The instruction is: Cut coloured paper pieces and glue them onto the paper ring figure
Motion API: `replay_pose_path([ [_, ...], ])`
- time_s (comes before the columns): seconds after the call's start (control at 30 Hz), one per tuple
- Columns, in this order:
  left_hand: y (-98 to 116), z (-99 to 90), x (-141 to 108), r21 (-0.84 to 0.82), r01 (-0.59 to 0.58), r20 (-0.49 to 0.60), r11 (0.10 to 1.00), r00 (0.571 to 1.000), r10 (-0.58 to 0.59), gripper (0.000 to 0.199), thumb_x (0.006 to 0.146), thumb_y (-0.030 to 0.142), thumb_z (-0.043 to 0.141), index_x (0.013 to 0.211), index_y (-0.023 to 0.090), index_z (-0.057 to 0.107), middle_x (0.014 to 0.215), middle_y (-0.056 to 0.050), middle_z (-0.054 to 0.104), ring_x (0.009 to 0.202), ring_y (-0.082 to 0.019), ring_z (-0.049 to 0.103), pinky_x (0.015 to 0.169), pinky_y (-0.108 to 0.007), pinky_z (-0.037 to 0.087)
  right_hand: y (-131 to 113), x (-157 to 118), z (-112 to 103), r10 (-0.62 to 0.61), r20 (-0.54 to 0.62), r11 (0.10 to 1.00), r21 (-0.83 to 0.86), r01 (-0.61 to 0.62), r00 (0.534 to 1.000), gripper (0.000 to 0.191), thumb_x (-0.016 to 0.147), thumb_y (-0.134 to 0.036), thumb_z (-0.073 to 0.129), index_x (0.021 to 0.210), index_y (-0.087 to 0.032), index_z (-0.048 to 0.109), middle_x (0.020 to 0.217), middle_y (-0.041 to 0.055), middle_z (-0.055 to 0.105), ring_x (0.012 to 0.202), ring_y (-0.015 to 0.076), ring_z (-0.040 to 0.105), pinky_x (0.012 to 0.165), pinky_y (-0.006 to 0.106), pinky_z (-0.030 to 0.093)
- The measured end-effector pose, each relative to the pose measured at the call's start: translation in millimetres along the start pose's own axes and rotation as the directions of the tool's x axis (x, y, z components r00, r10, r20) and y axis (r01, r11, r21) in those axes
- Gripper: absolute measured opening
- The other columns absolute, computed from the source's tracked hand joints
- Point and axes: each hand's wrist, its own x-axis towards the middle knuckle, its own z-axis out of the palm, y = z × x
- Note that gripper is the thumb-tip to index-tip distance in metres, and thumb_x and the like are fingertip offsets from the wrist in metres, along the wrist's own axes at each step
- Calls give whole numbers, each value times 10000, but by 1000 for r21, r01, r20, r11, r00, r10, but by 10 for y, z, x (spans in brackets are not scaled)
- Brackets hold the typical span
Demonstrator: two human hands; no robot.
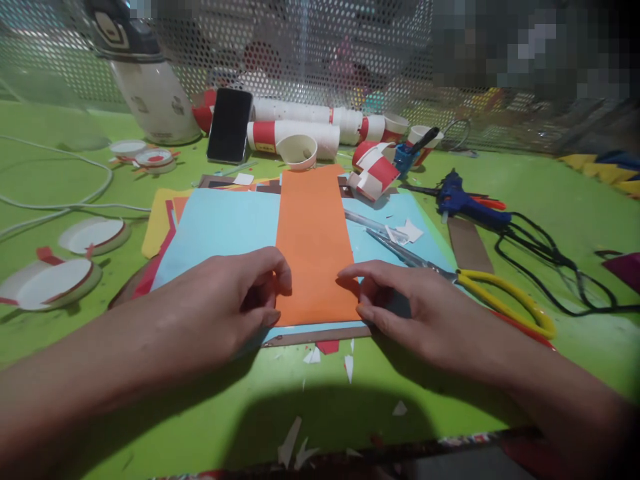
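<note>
An orange paper strip [315,247] lies lengthwise over a light blue sheet [225,220], itself on a stack of coloured papers. My left hand [245,293] holds the strip's lower left edge, fingers curled, the thumb near the corner. On the opposite side, my right hand [400,300] has its index finger and thumb on the lower right edge. Scissors with yellow handles [510,300] lie partly behind my right hand, their blades over the blue sheet. A pen [375,223] and white paper scraps [411,231] are beside the strip.
Behind the papers are a phone [230,125], stacked paper cups [300,139] and a cut red-and-white cup [375,167]. A blue glue gun [470,203] with a black cord lies right. Cut cup bottoms [50,283] and a white cable [107,180] are left, on the green table [190,427].
</note>
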Motion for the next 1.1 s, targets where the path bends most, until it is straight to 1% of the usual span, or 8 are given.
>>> replay_pose_path([
  [0.2,-26,-1,15,-30,3,9,1000,1000,-3,174,777,295,535,935,231,569,671,10,615,556,-149,527,493,-264,363,-4,1,-5,1,12,1000,-24,0,1000,309,857,-142,515,1137,-220,621,1071,53,703,927,181,654,762,278,516],
  [0.37,-97,-7,3,-95,-52,31,994,998,55,192,809,301,522,990,244,552,722,13,631,611,-149,549,524,-260,387,14,-3,16,-15,5,1000,-16,15,1000,285,867,-173,512,1122,-214,631,1110,84,695,950,221,652,782,332,529],
  [0.43,-95,-22,-7,-112,-51,43,992,997,57,194,817,284,511,1003,246,548,738,17,634,624,-145,557,533,-255,394,26,4,27,-16,4,1000,-14,16,1000,280,868,-194,507,1116,-208,636,1102,99,698,947,244,658,773,359,540],
  [0.6,-43,-97,-24,-117,-53,49,992,997,59,209,797,240,525,1004,226,558,730,18,632,636,-143,570,574,-257,425,41,22,44,-33,-4,999,-10,32,999,271,855,-234,502,1077,-197,652,1058,114,714,916,270,675,751,399,563],
  [0.8,-27,-206,-65,-107,-73,28,992,997,77,193,783,234,543,964,213,609,840,-25,677,708,-160,606,615,-270,454,56,24,51,-9,-1,1000,-13,9,1000,309,854,-272,486,1112,-205,643,1105,99,705,968,279,667,804,445,558],
  [0.93,23,-217,-85,-95,-23,63,995,998,30,168,768,265,544,883,210,654,810,-22,686,700,-165,610,598,-260,443,55,26,51,-23,0,999,-27,23,1000,302,860,-252,486,1112,-206,645,1115,92,703,980,271,666,801,419,561],
  [1.03,49,-197,-85,-86,7,98,996,995,2,207,776,359,550,848,207,672,764,-13,677,674,-160,597,569,-246,422,55,26,50,-55,-7,998,-40,54,998,278,861,-214,491,1082,-210,660,1094,89,711,966,259,671,783,379,561],
  [1.1,38,-171,-78,-78,11,121,997,993,-1,235,783,409,551,823,206,665,716,0,650,626,-141,559,528,-235,393,55,25,50,-69,-15,997,-38,68,998,269,862,-192,497,1072,-213,664,1089,87,713,964,252,669,782,364,555],
])
